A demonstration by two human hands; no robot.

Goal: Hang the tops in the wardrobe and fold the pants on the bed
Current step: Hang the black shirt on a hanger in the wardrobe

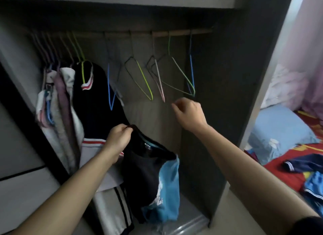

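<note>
The black-and-blue T-shirt (150, 173) hangs limp at the open wardrobe (236, 77), low between the hung clothes and the bare hangers. I have the left hand (118, 138) at its neckline, fingers clamped on the fabric in a pinch. It looks light, soft and floppy, so I'd hold it by the collar or shoulder seams to feed a hanger in. The right hand (188, 112) hovers just beneath the green wire hanger (183, 72) on the rail (174, 33), fingers loosely curled, gripping nothing. More clothes lie on the bed (279, 175).
</note>
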